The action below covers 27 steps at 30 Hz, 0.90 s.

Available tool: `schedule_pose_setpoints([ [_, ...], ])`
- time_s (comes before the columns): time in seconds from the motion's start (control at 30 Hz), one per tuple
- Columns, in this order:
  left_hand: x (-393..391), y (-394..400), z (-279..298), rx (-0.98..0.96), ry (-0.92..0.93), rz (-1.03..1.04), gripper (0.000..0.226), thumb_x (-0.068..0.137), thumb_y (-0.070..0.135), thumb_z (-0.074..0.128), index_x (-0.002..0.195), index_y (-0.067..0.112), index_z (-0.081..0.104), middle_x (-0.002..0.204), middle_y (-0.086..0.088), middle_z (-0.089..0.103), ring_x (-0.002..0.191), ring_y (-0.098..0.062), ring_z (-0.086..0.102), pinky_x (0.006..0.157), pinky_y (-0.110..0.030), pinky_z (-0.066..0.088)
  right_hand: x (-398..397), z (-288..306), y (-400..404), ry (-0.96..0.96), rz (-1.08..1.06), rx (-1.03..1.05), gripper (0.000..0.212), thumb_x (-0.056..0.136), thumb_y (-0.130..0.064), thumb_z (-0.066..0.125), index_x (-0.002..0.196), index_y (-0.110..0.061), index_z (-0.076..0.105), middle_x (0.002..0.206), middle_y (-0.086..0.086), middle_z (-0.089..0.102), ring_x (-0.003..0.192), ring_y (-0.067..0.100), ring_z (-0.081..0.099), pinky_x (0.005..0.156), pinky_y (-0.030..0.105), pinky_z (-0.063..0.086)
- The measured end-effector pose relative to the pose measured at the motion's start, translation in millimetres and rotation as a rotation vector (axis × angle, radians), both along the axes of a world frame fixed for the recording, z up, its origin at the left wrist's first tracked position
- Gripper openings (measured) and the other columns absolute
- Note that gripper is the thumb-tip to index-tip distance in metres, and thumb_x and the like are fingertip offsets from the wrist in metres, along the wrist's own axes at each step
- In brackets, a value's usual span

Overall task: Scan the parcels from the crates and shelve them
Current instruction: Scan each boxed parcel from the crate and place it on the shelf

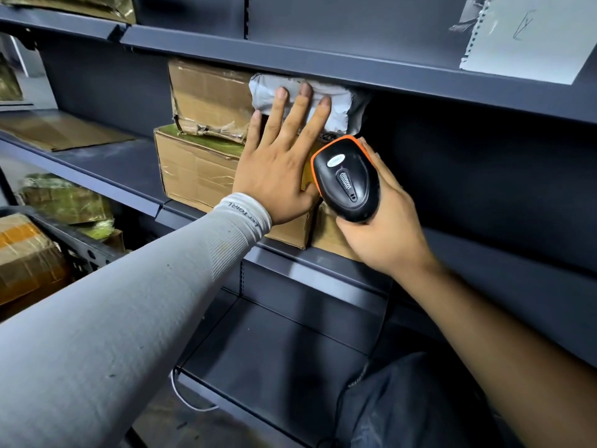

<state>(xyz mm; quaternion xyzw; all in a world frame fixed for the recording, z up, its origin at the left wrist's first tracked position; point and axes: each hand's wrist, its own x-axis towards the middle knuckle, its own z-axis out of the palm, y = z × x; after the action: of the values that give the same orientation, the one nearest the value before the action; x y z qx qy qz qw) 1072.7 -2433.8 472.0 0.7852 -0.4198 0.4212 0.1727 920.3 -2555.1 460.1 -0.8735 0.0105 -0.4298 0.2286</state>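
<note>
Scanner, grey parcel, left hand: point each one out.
scanner (347, 179): head view, middle of its black top.
grey parcel (336, 101): head view, wrinkled front right of the fingers.
left hand (277, 169): head view, back of the hand.

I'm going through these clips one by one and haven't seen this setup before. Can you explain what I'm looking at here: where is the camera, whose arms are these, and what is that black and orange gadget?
There is no machine here: the one picture comes from a wide-angle camera worn on a person's head, looking forward and down, so the two arms are the wearer's own. The left hand, in a grey sleeve, presses flat with straight fingers against a grey plastic-wrapped parcel wedged under the upper shelf, on top of stacked cardboard boxes. The right hand grips a black and orange handheld scanner, held close to the boxes. All of this sits on a dark metal shelf unit. More wrapped parcels lie on the shelves at left, and a sheet of paper is taped at upper right.
</note>
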Motion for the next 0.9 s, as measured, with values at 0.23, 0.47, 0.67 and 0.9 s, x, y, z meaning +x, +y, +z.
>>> schedule_pose_setpoints([
  [0.23,10,4,-2,0.019,0.015,0.008,0.103,0.083,0.057,0.057,0.167,0.027,0.004,0.175,-0.006,0.001,0.16,-0.033,-0.001,0.126,-0.063,0.009,5,1,1,0.042,0.008,0.034,0.082,0.086,-0.03,0.074,0.159,-0.015,0.039,0.164,0.001,0.04,0.153,0.021,0.036,0.124,0.048,0.033],
  [0.47,6,9,-1,0.054,0.007,0.025,0.099,0.084,0.056,0.051,0.167,0.027,0.005,0.175,-0.007,0.001,0.16,-0.034,0.0,0.125,-0.065,0.01,7,4,9,0.114,-0.029,0.05,0.088,0.08,-0.048,0.057,0.161,-0.021,0.035,0.167,-0.006,0.035,0.155,0.017,0.031,0.124,0.045,0.031],
  [0.67,-3,28,3,-0.004,-0.059,0.022,0.094,0.086,0.054,0.052,0.167,0.023,0.014,0.174,-0.007,0.01,0.16,-0.032,0.008,0.126,-0.062,0.009,2,0,15,0.093,-0.015,-0.006,0.081,0.087,-0.027,0.068,0.16,-0.013,0.037,0.167,0.002,0.036,0.155,0.018,0.03,0.125,0.042,0.03],
  [0.9,-13,63,-19,0.052,-0.011,0.074,0.1,0.086,0.051,0.061,0.167,0.023,0.011,0.174,-0.004,0.01,0.161,-0.028,0.006,0.126,-0.062,0.01,-1,1,37,0.142,0.025,-0.009,0.081,0.089,-0.018,0.075,0.16,-0.014,0.036,0.166,0.001,0.036,0.154,0.015,0.03,0.126,0.035,0.024],
])
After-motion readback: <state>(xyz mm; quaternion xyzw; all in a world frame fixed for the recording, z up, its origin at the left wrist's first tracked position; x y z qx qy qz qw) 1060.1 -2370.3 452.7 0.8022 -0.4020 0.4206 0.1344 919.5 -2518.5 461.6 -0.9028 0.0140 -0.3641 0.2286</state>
